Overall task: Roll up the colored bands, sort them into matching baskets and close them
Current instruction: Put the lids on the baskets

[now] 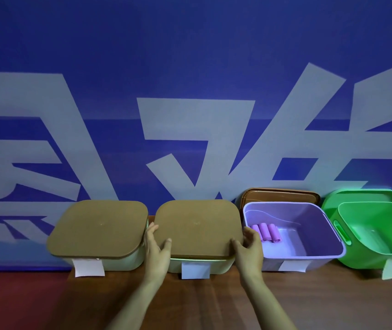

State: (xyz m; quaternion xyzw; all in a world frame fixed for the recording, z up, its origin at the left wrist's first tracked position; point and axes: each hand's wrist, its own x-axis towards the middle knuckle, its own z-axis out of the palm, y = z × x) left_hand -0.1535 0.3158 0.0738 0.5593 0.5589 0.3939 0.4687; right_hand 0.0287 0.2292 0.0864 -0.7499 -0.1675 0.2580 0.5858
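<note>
Both hands are on the second basket (218, 266) in the row. The left hand (157, 246) grips the brown lid (197, 225) at its left edge, thumb laid on top and fingers running up the side. The right hand (249, 251) mirrors it at the right edge, thumb on the top and fingers curled round the corner. The lid sits flat over the basket, covering it fully, so what is inside cannot be seen.

To the left, just beside it, the first basket (123, 260) is already covered by its own cover (99, 225), also brown.

To the right the purple basket (309, 256) stands open, with three purple rolls (267, 232) lying side by side, touching, in its far left corner. A spare lid (280, 195) leans against the wall behind it.

Furthest right is the green basket (369, 258), open too, with a green lid (361, 194) propped behind.

All four stand along the back of a wooden table (214, 301), each with a paper label (195, 270) hanging at the front. Behind them is a blue banner (190, 55) with large pale shapes.
</note>
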